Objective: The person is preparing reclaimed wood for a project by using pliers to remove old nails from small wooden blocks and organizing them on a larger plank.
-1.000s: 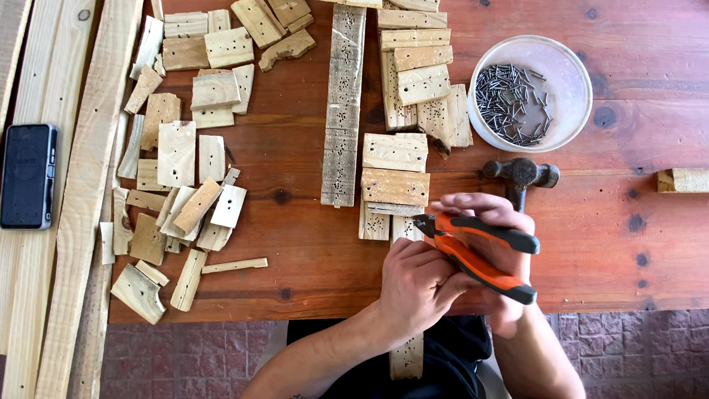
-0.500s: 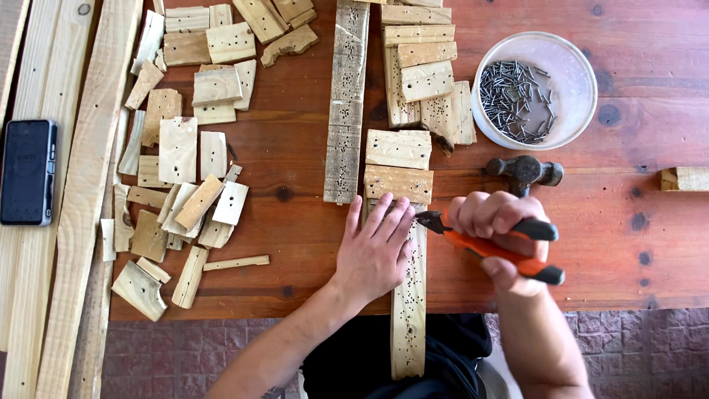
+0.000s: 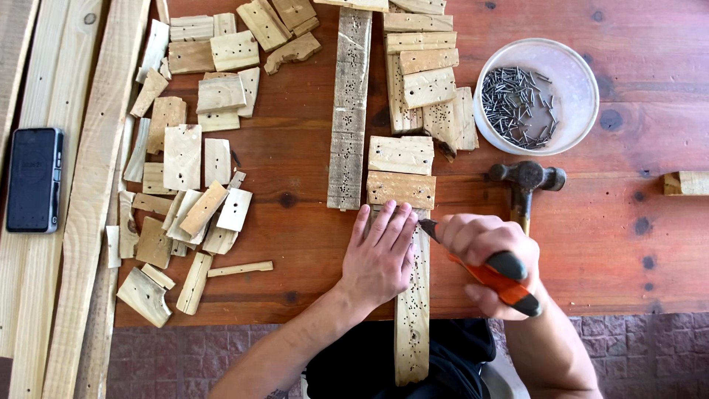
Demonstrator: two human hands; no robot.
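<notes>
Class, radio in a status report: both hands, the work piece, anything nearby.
Left hand flat on slat. Right hand grips pliers, tip at slat edge. Hammer lies just behind right hand.

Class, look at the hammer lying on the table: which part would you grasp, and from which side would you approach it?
Probably the wooden handle, from the near table edge. The hammer lies flat with its dark metal head pointing away toward the bowl of nails, and the handle runs back toward the person, though the right hand covers most of it.

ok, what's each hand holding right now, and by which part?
Right hand holds the pliers by their orange-and-black handles, nose toward the wooden slat. Left hand holds nothing; it lies flat, pressing on the slat's upper end.
</notes>
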